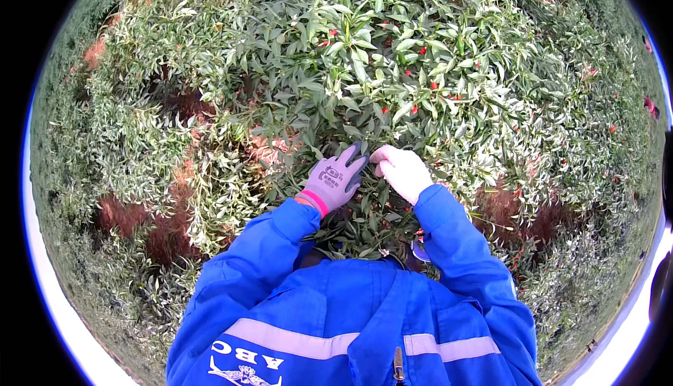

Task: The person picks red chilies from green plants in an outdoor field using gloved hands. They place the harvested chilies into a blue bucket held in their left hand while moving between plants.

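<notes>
My left hand (337, 177), in a grey-lilac work glove with a pink cuff, lies among the leaves of a chili pepper plant (347, 65). Its fingers are extended and somewhat apart; what is beneath them is hidden. Close by on the right is my right hand (402, 171), in a pale pinkish-white glove. Its fingers are bent inward towards my left fingertips, and I cannot see whether anything is between them. Red chili peppers (434, 86) show in the foliage beyond both hands, with more green leaves (363, 218) between my forearms.
Dense pepper plants surround me. Reddish-brown soil (171, 233) shows through gaps on the left, and more soil (499, 210) on the right. A purple curved rim (419, 252) of some object peeks out beneath my right forearm.
</notes>
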`<state>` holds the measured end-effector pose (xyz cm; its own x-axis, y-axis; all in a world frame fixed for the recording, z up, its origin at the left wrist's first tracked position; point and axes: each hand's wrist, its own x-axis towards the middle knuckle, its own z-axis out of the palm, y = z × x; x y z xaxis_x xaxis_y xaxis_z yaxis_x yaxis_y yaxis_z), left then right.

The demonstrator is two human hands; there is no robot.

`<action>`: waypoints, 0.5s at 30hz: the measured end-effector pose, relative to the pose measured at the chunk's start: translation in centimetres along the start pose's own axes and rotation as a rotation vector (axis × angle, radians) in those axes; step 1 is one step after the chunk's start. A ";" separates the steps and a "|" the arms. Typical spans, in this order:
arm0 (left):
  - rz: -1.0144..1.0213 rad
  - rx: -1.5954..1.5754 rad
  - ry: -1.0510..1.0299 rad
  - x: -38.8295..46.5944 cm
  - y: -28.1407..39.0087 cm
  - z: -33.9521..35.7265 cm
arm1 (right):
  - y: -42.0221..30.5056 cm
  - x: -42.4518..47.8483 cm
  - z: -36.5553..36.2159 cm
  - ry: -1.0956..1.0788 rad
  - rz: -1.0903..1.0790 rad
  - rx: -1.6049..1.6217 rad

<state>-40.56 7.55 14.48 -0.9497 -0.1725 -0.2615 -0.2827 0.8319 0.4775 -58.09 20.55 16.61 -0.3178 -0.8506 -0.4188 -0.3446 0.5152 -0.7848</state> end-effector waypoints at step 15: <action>-0.156 -0.045 -0.054 -0.2 -1.2 1.7 | 3.3 0.1 1.8 0.026 0.013 -0.602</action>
<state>-39.77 7.50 12.60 -0.8853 -0.2681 -0.3799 -0.4332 0.7723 0.4646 -57.65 21.99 13.16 -0.3443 -0.8449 -0.4095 -0.7775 0.5011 -0.3801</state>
